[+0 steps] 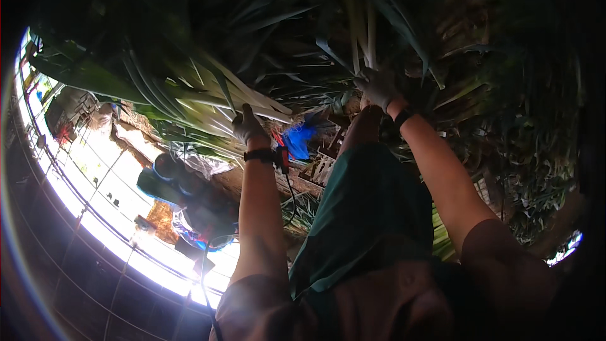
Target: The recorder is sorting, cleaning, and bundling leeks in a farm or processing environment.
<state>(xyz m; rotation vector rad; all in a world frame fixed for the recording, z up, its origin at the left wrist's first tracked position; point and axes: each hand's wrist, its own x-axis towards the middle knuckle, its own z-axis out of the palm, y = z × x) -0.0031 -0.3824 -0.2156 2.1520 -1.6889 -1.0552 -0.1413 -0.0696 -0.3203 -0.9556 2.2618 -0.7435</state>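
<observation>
The gloved right hand [379, 86] is wrapped round pale stalks [371, 44] extending beyond it; the left hand [250, 127] is at a leek-like bundle [201, 96] on its left, its grip unclear. The stalks look light, firm, perhaps slick, best held at the pale shanks; leaves probably tear easily. Loose leaves [404, 25] crowd beyond both hands; a blue item [300, 140] lies between them, near the left.
</observation>
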